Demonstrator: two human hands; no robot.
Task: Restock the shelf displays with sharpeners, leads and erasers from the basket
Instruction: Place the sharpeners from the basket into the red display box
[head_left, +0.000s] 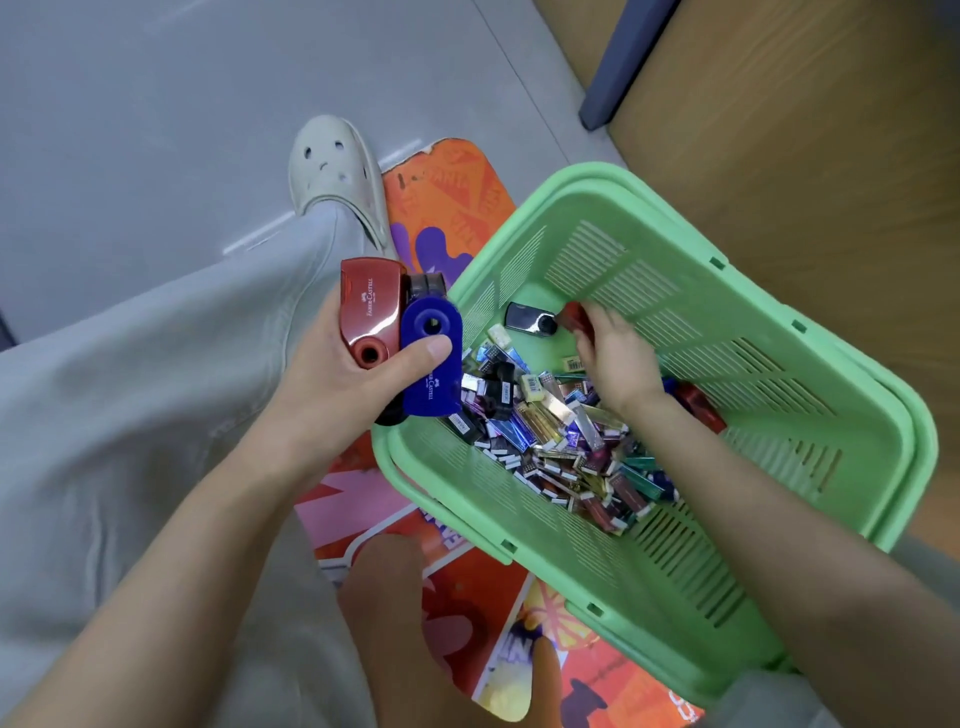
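My left hand (332, 387) clamped a glossy red plastic sharpener (369, 312) and a blue plastic sharpener (432, 364). My right hand (615, 358) seemingly pinched a small red sharpener (574, 314) in the green slatted plastic basket (753, 338); I needed a firm pinch.

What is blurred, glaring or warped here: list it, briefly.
Head view: soft even light; a highlight on the glossy red sharpener; a pale streak of glare on the grey floor; the right hand slightly motion-blurred; the rim of the green basket bowed by the wide-angle lens.
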